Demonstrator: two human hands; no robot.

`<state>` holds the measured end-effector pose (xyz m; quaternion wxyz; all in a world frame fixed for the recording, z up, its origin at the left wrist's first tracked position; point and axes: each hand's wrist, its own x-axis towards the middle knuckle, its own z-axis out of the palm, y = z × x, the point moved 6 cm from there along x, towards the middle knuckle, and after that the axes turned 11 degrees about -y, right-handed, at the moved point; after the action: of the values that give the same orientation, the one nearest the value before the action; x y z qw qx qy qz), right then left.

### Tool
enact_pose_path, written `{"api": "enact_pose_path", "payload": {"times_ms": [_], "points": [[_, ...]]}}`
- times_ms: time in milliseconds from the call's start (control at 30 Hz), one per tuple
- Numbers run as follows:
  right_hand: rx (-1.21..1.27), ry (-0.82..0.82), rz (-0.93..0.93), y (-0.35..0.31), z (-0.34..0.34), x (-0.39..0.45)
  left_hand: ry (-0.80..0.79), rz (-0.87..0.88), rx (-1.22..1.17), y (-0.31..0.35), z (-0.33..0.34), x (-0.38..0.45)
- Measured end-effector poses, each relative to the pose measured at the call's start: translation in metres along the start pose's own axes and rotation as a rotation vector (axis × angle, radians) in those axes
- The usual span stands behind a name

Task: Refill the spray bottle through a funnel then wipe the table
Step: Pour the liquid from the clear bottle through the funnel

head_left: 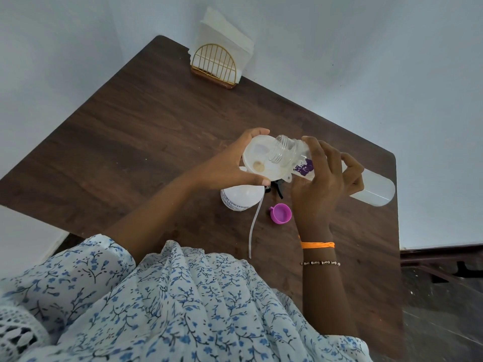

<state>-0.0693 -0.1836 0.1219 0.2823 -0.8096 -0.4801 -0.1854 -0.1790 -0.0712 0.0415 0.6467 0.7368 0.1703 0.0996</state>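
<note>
- Funnel (264, 160) sits on the spray bottle (240, 198), just beneath the left hand (230, 163), whose fingers curl round the rim, likely to steady it.
- Refill bottle (339, 176), gripped by the right hand (324, 184), tilts mouth-first over the funnel for pouring.
- Purple cap (281, 214) and sprayer tube (254, 223) lie just beside the right wrist, set aside.

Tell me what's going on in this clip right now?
A person is refilling a spray bottle on the table. The left hand holds a funnel over the bottle, while the right hand tips a clear refill bottle, its open mouth over the funnel. A pink cap and the sprayer tube lie on the table. Napkins stand in a holder at the far corner; no wiping yet.
</note>
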Motion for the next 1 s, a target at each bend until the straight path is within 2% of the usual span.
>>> {"api": "enact_pose_path", "payload": {"times_ms": [1000], "points": [[-0.010, -0.028, 0.016, 0.0000, 0.0005, -0.0003, 0.002, -0.010, 0.013, 0.0025, -0.0001, 0.0002]]}}
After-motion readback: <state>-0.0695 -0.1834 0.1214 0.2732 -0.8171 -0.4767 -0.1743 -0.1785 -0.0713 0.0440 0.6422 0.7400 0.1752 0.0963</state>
